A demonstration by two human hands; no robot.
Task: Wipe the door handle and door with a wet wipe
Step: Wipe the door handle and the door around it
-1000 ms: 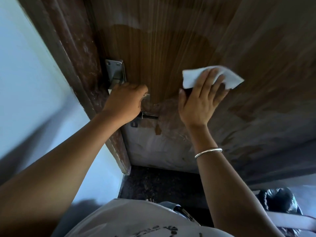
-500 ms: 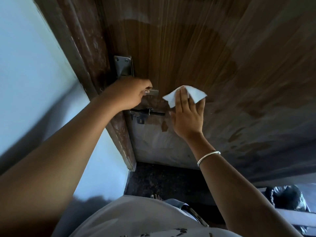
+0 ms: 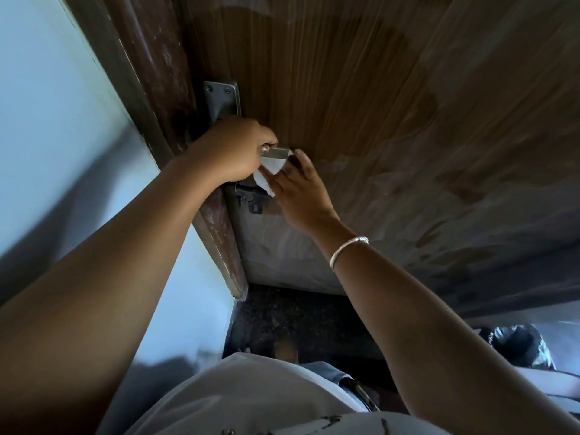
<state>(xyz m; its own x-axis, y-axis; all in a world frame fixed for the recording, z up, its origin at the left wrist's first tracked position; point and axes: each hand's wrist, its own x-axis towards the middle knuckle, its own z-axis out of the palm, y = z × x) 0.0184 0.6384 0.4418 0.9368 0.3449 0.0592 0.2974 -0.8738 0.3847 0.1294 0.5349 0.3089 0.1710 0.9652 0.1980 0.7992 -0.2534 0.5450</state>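
Moving onto the handle (image 3: 275, 152) step, judging by the wipe (image 3: 269, 172) tucked just under the lever's free end. Gripping the lever's inner part with the left hand (image 3: 230, 150), fist closed round it, arm reaching up from lower left. Pressing the wipe against the lever's underside with the right hand (image 3: 301, 193), fingers (image 3: 303, 160) curled round the cloth and clamped on it, wrist bent back, bangle (image 3: 346, 251) showing. Standing close against the door (image 3: 376, 105), damp patches spreading over its wood, latch (image 3: 254, 199) just below the hands. Probably needing next: sliding the wipe along the lever, shifting the left fist off the covered stretch.
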